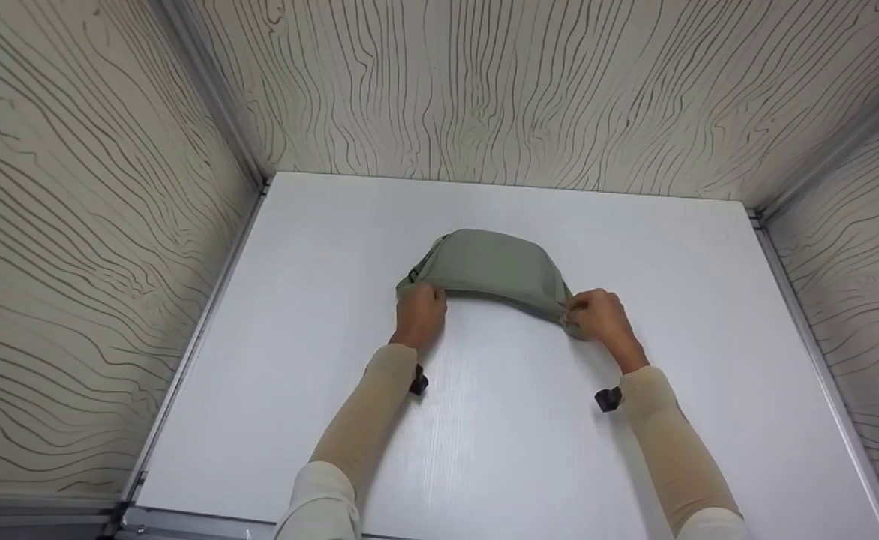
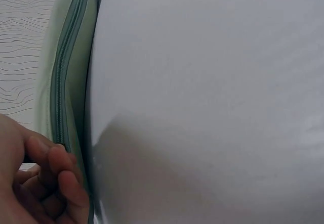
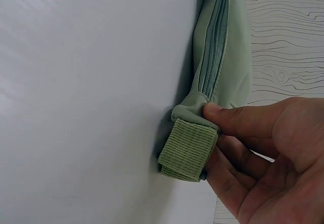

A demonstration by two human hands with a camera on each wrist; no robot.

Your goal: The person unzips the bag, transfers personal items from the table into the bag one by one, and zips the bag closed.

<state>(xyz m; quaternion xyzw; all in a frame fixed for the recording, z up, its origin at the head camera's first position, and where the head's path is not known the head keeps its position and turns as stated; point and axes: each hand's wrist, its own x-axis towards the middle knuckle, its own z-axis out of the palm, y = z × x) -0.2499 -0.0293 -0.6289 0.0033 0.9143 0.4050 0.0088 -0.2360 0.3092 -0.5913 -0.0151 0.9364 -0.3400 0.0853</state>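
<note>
A sage-green waist bag point(image 1: 488, 262) lies on the white table, its curved side away from me. Along its near edge runs a closed zipper point(image 3: 216, 37). My left hand point(image 1: 419, 311) has curled fingers at the bag's left end; in the left wrist view they pinch the edge beside the zipper's end, and whether a pull tab is between them is hidden. With thumb and fingers, my right hand point(image 1: 601, 315) pinches the bag's right corner. Just below that thumb, a folded green webbing strap point(image 3: 187, 148) sticks out from the corner.
The white tabletop point(image 1: 484, 420) spreads around the bag, bounded by metal rails point(image 1: 207, 315) at the sides. Wood-grain patterned panels point(image 1: 447, 90) rise at the back, left and right. Small black wrist cameras point(image 1: 608, 399) sit inside both forearms.
</note>
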